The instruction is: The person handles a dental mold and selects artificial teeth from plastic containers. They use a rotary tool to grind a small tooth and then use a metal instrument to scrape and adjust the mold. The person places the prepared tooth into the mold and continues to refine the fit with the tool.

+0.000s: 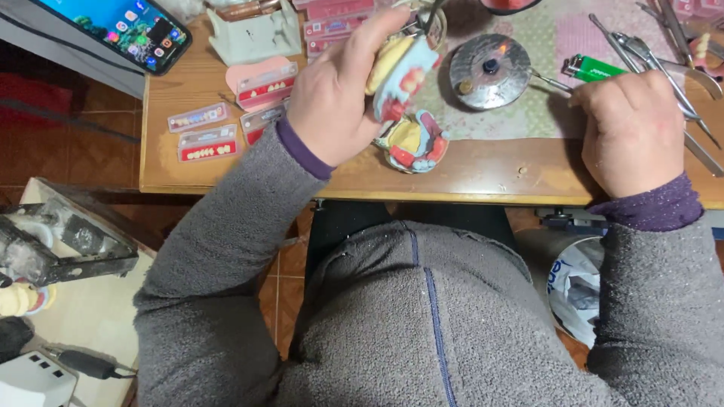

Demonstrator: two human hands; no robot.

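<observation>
Left hand (335, 98), upper centre: closed around blue-and-yellow dental cast model (400, 71), best kept steady; right hand (633, 132), upper right: fisted on thin metal instrument (547, 78), grip firm; wooden table (483, 169) beneath.

Soft, even indoor light is falling from above on a wooden table (467, 169), casting only faint shadows beneath the hands. The left hand (339, 94) and the dental model (400, 71) it is gripping are smearing with motion blur, while a round metal lid (489, 71) is catching orange glare. The floor at the left edge is sitting dimmer.
</observation>
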